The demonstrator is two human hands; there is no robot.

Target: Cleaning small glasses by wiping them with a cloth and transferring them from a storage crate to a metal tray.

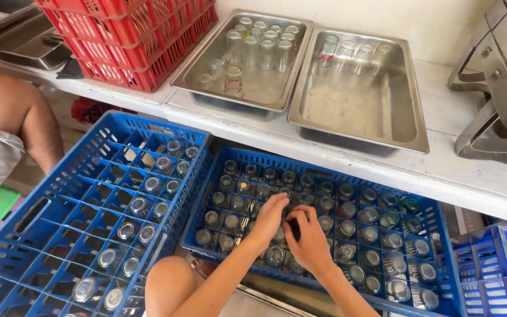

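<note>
White table above, two steel trays partly stocked; both hands grasping glasses in nearly full blue crate, many left.

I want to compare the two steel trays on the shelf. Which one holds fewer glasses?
The right steel tray: only one row of glasses along its far edge. The left steel tray holds many more.

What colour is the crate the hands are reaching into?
Blue, a divided crate full of glasses; the head view shows it.
</note>
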